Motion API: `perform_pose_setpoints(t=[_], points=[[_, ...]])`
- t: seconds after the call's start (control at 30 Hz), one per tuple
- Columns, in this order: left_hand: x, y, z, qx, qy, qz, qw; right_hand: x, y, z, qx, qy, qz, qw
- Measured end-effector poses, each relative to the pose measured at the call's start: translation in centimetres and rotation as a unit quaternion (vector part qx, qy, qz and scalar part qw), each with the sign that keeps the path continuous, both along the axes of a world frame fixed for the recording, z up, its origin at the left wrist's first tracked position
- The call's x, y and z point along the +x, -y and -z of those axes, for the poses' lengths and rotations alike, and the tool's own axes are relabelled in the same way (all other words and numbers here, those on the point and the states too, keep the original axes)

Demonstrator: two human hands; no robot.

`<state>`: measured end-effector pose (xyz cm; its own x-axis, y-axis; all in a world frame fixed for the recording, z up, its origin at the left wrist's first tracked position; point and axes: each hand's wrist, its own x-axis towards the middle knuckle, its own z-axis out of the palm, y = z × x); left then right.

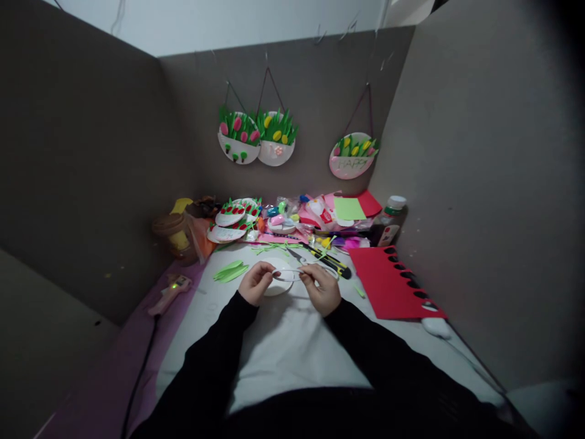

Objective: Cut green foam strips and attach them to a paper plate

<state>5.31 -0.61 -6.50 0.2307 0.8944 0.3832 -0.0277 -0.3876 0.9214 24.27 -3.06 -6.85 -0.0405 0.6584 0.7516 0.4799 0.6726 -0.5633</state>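
Both my hands work over a white paper plate (278, 281) on the white table surface (283, 347). My left hand (256, 281) is closed in a pinch on one end of a thin pale strip (289, 275). My right hand (323, 288) pinches the other end of the same strip, fingers curled. The strip spans between them just above the plate. Green paper leaves (231, 271) lie left of my left hand. Scissors (297, 256) and a yellow-black utility knife (333, 262) lie just beyond my hands.
A red sheet with punched holes (388, 283) lies to the right, a pink glue gun (170, 291) to the left. Craft clutter (292, 222), a glue bottle (388, 222) and a jar (173, 235) line the back. Flower plates (256, 137) hang on the cardboard walls.
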Motion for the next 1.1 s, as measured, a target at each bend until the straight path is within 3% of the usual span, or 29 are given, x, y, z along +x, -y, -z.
perform_pose_setpoints(t=[0.27,0.53,0.67,0.8,1.1], points=[[-0.2,0.4,-0.7,0.051,-0.131,0.017,0.99,-0.1,0.2,0.2,0.025,0.036,-0.004,0.999],[-0.1,0.9,-1.2,0.074,-0.15,0.001,0.986,-0.2,-0.3,0.7,0.015,-0.003,0.037,0.999],[0.3,1.1,-1.4,0.118,-0.188,-0.017,0.975,-0.6,0.0,0.6,0.05,0.003,0.073,0.996],[0.6,1.3,-1.2,0.151,-0.222,-0.009,0.963,-1.1,0.4,0.4,0.069,0.043,0.058,0.995],[0.8,1.4,-0.9,0.14,-0.216,0.0,0.966,-1.2,0.4,0.3,0.071,0.053,0.068,0.994]])
